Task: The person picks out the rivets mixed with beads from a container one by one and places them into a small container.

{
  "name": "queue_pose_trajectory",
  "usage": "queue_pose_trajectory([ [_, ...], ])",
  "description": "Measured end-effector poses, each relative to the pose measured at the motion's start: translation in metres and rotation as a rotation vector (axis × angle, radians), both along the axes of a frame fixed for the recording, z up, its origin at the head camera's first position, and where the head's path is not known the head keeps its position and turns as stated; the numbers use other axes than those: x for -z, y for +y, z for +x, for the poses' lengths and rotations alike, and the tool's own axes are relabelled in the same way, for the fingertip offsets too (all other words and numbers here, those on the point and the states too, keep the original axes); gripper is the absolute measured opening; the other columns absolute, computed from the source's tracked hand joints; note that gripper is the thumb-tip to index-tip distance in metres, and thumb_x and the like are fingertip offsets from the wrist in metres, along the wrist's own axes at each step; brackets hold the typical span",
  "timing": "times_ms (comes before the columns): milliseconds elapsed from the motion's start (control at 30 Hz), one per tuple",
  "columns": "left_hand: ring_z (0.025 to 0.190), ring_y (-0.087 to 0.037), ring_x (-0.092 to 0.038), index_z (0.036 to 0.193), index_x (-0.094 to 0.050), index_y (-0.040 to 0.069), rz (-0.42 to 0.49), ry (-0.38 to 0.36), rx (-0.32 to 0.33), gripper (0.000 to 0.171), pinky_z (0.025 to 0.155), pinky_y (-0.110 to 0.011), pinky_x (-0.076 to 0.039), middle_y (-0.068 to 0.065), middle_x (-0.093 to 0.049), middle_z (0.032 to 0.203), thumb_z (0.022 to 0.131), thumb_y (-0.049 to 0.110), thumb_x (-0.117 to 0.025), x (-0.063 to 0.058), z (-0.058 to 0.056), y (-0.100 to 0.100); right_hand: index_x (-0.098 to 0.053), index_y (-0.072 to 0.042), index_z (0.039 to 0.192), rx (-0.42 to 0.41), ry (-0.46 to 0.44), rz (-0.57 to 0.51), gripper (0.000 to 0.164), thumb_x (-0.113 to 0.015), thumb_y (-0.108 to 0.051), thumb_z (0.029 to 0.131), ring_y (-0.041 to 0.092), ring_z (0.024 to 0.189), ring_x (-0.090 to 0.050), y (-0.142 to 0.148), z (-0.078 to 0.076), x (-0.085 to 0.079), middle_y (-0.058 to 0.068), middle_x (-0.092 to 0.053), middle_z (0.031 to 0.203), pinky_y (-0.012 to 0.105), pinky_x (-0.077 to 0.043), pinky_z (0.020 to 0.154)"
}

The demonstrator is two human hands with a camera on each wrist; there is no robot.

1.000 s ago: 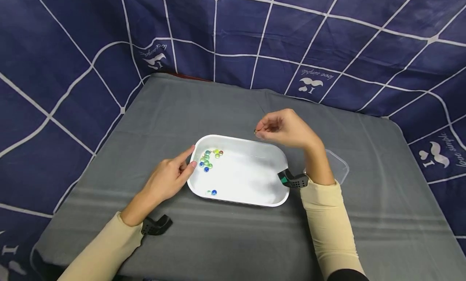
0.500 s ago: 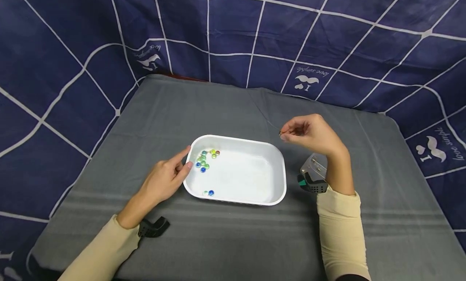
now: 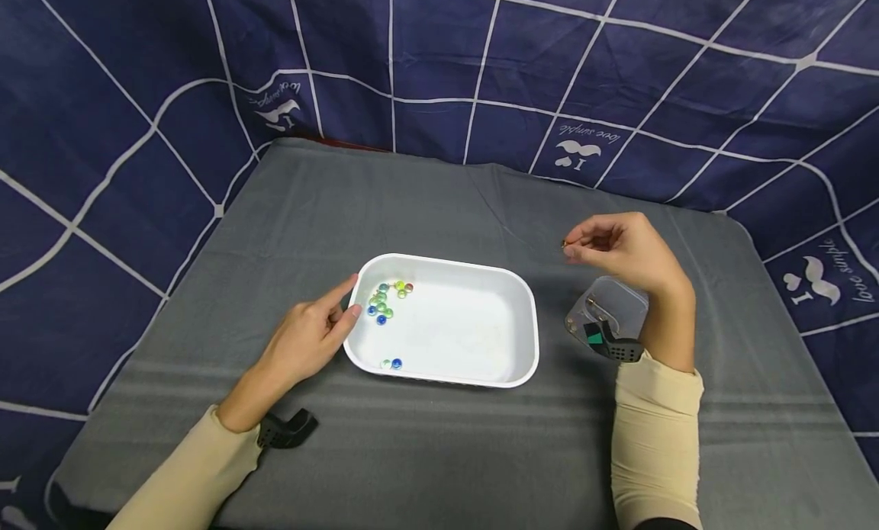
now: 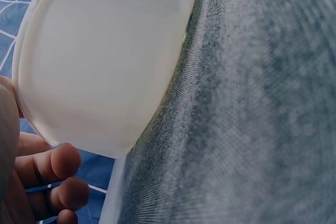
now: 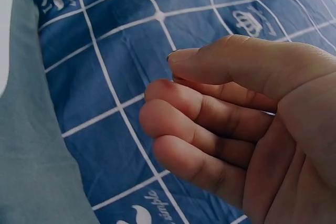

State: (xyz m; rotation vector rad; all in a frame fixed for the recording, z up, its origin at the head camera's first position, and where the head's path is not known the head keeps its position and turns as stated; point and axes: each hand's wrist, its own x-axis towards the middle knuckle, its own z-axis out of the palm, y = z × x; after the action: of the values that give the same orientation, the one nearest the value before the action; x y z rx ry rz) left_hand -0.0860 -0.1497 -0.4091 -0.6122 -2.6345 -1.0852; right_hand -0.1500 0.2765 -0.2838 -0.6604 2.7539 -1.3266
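A white tray [image 3: 453, 316] has several glass marbles [image 3: 381, 301] in blue, green, yellow and reddish tones near its left end. Beside that end is my left hand [image 3: 305, 335], its extended index finger and thumb tip touching the rim; in the left wrist view the other fingers [image 4: 65, 161] hang loosely bent below the tray's edge. Off to the tray's right, my right hand [image 3: 621, 248] pinches a tiny gold-brown piece [image 3: 565, 244] between thumb and fingertips, raised over the table. The fingertips mostly cover this piece, so I cannot tell its kind.
Under the right wrist sits a clear plastic container [image 3: 618, 297] with a few small gold-coloured pieces in it, partly hidden by the black wrist strap [image 3: 614, 345]. Grey cloth [image 3: 384, 210] covers the table. A blue curtain [image 3: 439, 65] with white grid lines hangs behind and at both sides.
My right hand has moved right, from above the tray's far edge to above the clear container, still pinching the tiny piece. My left hand keeps its place at the tray's rim.
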Motion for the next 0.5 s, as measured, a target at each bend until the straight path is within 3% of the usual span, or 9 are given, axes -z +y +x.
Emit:
queue_pose_trajectory([
  [500,0.046,-0.002,-0.036,0.137,-0.054,-0.007,-0.002,0.031,0.008,0.045,0.044,-0.025,-0.034,0.01,-0.046,0.06,0.097,0.013,-0.062,0.001,0.0,0.0,-0.065,0.019,0.097,0.024,-0.042,-0.094,0.011,-0.062,0.014,0.088,0.01,0.073,-0.071,0.028,0.005,-0.002,0.001,-0.073,0.083,0.022,-0.055,0.066],
])
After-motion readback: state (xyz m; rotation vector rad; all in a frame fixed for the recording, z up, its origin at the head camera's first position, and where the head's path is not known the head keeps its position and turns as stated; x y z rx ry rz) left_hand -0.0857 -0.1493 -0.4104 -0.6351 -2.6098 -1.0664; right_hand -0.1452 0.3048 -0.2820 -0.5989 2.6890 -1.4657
